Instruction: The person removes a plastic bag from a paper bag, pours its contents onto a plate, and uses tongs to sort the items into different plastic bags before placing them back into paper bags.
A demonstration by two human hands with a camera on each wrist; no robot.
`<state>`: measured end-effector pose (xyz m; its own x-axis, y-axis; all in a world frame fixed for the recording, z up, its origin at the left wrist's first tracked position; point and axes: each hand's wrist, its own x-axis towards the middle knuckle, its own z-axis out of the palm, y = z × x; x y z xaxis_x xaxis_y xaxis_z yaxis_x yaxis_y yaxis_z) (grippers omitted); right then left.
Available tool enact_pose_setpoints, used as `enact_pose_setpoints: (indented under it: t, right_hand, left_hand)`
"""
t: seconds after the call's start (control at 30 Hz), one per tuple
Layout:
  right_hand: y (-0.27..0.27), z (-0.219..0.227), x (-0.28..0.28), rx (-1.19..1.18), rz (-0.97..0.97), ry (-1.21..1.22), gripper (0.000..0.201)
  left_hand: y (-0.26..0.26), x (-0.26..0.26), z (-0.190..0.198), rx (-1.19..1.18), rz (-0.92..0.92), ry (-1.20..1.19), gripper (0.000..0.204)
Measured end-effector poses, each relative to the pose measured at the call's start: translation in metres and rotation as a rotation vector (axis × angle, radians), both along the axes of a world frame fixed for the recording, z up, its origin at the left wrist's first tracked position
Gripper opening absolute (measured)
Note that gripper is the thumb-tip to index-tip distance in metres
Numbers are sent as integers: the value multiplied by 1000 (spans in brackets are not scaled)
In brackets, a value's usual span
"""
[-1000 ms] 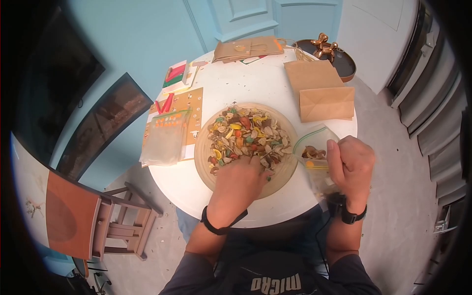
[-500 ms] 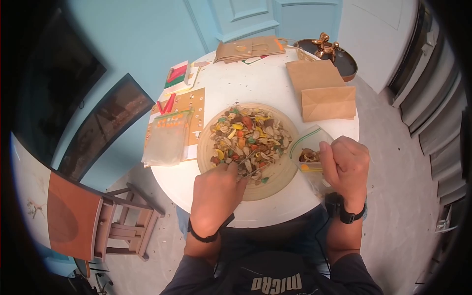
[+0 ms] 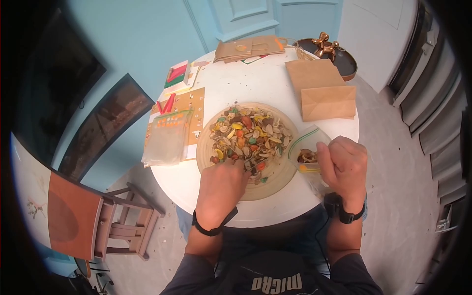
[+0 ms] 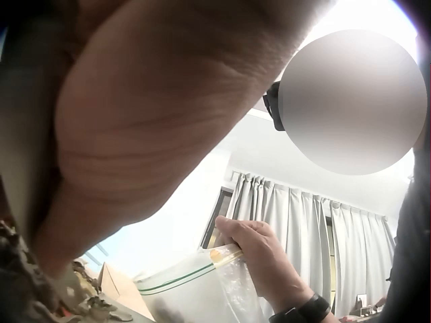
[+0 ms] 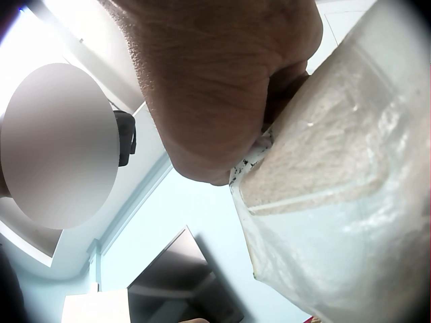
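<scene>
The round tray [image 3: 278, 179] holds a heap of dried pieces [image 3: 246, 137] in brown, yellow, orange and green. My left hand [image 3: 221, 189] is over the heap's near side, fingers curled round thin tongs [image 3: 260, 165], whose tips are hard to make out among the pieces. To the right, my right hand [image 3: 345, 169] grips the edge of a clear zip bag [image 3: 317, 140] with brown pieces inside; its green-striped mouth leans over the tray's rim. The left wrist view also shows the right hand [image 4: 259, 256] pinching the bag [image 4: 195, 282]. In the right wrist view, the bag [image 5: 323, 168] hangs beside the palm.
Folded brown paper bags lie at the back [image 3: 248, 48] and right [image 3: 327, 103] of the white table [image 3: 231, 81]. On the left are a patterned sheet [image 3: 196, 101], a filled clear bag [image 3: 167, 140] and red items [image 3: 169, 104]. A brown stool [image 3: 125, 221] stands beyond the table's left edge.
My left hand drew back toward the near left with the tongs, then returned slightly to the right, its tongs lower in the heap. The right hand and bag shifted slightly left.
</scene>
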<state>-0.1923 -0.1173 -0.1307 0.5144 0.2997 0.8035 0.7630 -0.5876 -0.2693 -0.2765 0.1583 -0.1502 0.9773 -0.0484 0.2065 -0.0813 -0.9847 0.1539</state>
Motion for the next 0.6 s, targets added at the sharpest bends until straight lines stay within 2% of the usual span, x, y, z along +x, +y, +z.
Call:
enact_pose_setpoints:
  t: [0.27,0.6]
  right_hand:
    - [7,-3,0,5,51,21,37]
    - [22,-10,-7,25,180,57,38]
  left_hand:
    - [7,-5,9,-6,-32,-20,24]
    - [19,-30,41,-207,15,-94,20]
